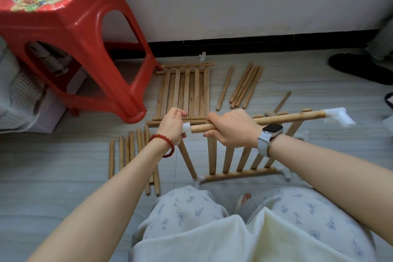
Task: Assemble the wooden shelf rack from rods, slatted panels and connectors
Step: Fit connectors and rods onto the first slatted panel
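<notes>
A: Noting hand states first. Right hand (231, 128) wraps around the top rod (276, 119) of the half-built slatted panel (231, 159), fingers curled under it. Left hand (173, 126) pinches a white connector (186, 128) at that rod's near end, just beside the right hand.

B: Seated fully?

A: Cannot tell; the hand hides most of the connector. Judged risk: if the push is off-axis from the rod, the connector cocks and jams or splits.

B: Other joints?

A: Far from the right hand, the rod's other end carries a second white connector (338, 116). Below the right hand, the corner connector (198, 179) joins the slanted side rod (188, 159) and the bottom rail. Hard pushing could pop those loose, since the frame stands on edge against the knees.

B: Spares?

A: Loose rods (131, 153) lie below the left hand; a finished panel (185, 91) lies beyond both hands, beside the red stool (70, 34).
</notes>
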The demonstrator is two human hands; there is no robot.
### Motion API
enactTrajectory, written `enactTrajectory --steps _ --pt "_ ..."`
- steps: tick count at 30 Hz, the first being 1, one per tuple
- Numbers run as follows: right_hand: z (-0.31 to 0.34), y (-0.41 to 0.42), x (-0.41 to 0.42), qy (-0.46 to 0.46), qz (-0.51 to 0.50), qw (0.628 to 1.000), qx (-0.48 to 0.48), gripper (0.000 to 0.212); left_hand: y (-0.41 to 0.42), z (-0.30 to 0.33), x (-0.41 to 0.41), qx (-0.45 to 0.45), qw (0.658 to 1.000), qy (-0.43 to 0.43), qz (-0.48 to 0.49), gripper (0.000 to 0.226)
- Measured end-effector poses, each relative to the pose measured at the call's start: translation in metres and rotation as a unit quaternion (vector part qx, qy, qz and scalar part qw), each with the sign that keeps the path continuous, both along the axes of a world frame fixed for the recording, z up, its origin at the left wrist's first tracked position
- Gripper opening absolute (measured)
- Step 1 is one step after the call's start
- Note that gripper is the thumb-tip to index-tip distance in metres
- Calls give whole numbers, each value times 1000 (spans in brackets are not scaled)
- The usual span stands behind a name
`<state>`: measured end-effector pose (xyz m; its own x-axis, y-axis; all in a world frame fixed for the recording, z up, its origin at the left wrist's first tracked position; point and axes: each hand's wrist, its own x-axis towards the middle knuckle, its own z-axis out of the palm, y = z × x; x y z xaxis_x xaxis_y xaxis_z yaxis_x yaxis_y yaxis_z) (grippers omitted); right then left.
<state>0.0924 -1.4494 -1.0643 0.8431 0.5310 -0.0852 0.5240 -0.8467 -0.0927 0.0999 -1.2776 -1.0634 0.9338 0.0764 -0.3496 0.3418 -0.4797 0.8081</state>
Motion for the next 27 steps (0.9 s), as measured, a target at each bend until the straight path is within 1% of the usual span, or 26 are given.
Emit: enactTrajectory --steps 1,3,5,6,8,9,11,13,15,17,18,19,20,21,22,24,25,26,27 --pt "0 0 2 0 1 1000 0 34 1 1 1 -17 1000 6 -6 23" --pt "1 0 5 6 3 1000 0 34 3 2 2 0 999 0 -32 23" --pt "1 -1 5 7 0 1000 5 33 1 3 -2 4 999 -15 -32 30" --pt "1 -1 5 6 -2 1000 6 33 1 2 -4 -21 999 -14 -23 33" --pt "1 -1 5 2 -3 1000 5 33 5 2 -8 -141 990 16 16 38" --pt "1 -1 5 2 -5 1000 5 33 9 0 -9 -205 977 35 37 40" --pt "2 -1 8 0 -8 1000 6 33 20 -5 -12 -293 951 63 69 43" --pt "3 -2 11 -8 -11 1000 7 34 28 -15 -16 -334 937 74 73 37" --pt "2 -1 14 -11 -15 1000 10 34 33 -22 -18 -339 936 76 61 35" --pt "-1 -1 17 -10 -20 1000 14 34 38 -21 -14 -310 949 58 16 32" --pt "-2 -1 19 -9 -21 1000 16 33 42 -18 -11 -277 960 35 -26 30" --pt "-2 -1 20 -8 -21 1000 19 33 44 -13 -6 -229 970 2 -81 31" --pt "-3 -1 21 -8 -21 1000 22 32 47 -8 -2 -168 975 -37 -143 38" --pt "-3 -1 22 -8 -19 999 24 32 50 -5 2 -96 971 -75 -204 48" --pt "-4 -1 23 -9 -18 999 25 32 53 -2 5 -13 959 -106 -263 58" --pt "-5 -1 24 -9 -14 1000 26 32 59 0 10 136 911 -154 -357 75" --pt "-6 -2 24 -8 -14 1000 26 32 61 -1 12 187 890 -170 -380 79" --pt "-6 -2 25 -7 -15 1000 26 32 63 -1 12 219 876 -183 -389 79" --pt "-6 -2 25 -6 -16 1000 26 32 64 0 13 237 870 -196 -386 77"
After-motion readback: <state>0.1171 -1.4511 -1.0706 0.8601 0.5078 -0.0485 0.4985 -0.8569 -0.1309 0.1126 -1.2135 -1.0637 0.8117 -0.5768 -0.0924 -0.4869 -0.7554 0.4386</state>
